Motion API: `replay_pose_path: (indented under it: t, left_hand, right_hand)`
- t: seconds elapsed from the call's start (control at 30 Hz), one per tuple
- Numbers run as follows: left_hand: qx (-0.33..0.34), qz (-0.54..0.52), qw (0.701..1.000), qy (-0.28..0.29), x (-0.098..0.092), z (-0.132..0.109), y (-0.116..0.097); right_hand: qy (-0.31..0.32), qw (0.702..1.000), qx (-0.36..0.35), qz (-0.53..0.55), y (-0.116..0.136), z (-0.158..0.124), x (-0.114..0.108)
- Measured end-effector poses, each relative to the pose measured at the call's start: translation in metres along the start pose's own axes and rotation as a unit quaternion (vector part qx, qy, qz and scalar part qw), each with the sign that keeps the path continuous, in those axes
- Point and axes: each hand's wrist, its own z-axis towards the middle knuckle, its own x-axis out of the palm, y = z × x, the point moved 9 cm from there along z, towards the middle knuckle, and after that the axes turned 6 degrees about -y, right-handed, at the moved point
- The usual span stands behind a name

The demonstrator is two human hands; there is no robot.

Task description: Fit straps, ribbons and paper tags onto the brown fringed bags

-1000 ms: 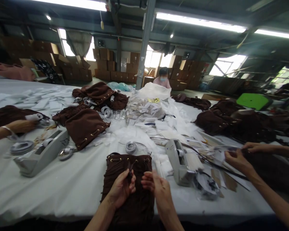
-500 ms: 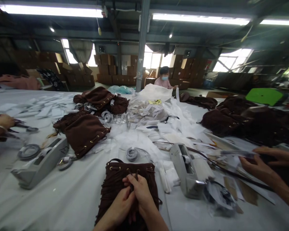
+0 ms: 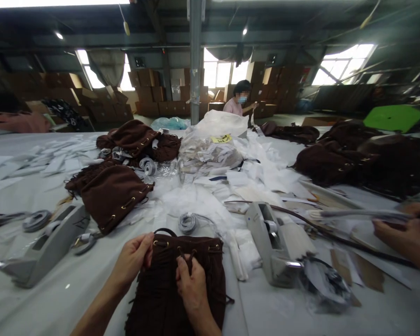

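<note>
A dark brown fringed drawstring bag (image 3: pixel 161 289) lies flat in front of me, with gold eyelets along its top edge and a thin strap loop at its upper left. My right hand (image 3: pixel 194 284) is over the middle of the bag, its fingers closed around the drawstring (image 3: pixel 186 256) that comes out of the central eyelets. At the bag's upper left corner is my left hand (image 3: pixel 135 256), thumb and fingers pinched together; what they hold, if anything, is hidden. Just behind the bag sits a coiled grey strap (image 3: pixel 188 223).
Grey tape dispensers stand at left (image 3: pixel 45 245) and right (image 3: pixel 271 247). More brown bags are piled at left (image 3: pixel 115 196) and right (image 3: pixel 336 163). A plastic sack of scraps (image 3: pixel 210 154) lies mid-table. A co-worker's hands (image 3: pixel 406 228) work at far right; a masked person (image 3: pixel 236 100) is across the table.
My left hand has left the bag's middle and moved up-left to its corner. My right hand stays at the drawstring. The co-worker's hand at far left is out of view.
</note>
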Motion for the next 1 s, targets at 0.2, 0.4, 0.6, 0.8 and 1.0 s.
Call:
replay_pose_path:
  t: [0.2, 0.4, 0.6, 0.8, 1.0]
  left_hand:
    - [0.114, 0.141, 0.978, -0.102, -0.003, 0.002, -0.014]
    - [0.163, 0.244, 0.953, -0.072, 0.03, -0.021, 0.04]
    - [0.048, 0.256, 0.961, -0.093, 0.011, -0.016, 0.071]
    - [0.117, 0.245, 0.947, -0.171, 0.02, 0.02, -0.019]
    - [0.288, 0.251, 0.922, -0.062, 0.145, 0.082, -0.108]
  right_hand:
    - [0.026, 0.996, 0.045, 0.077, 0.004, 0.012, -0.003]
    - [0.061, 0.992, 0.089, 0.058, 0.0, 0.021, -0.002]
    - [0.099, 0.989, 0.102, 0.046, -0.001, 0.025, -0.001]
    - [0.095, 0.994, 0.057, 0.002, -0.008, 0.026, 0.0]
    - [-0.044, 0.956, -0.116, -0.267, 0.011, 0.026, -0.01]
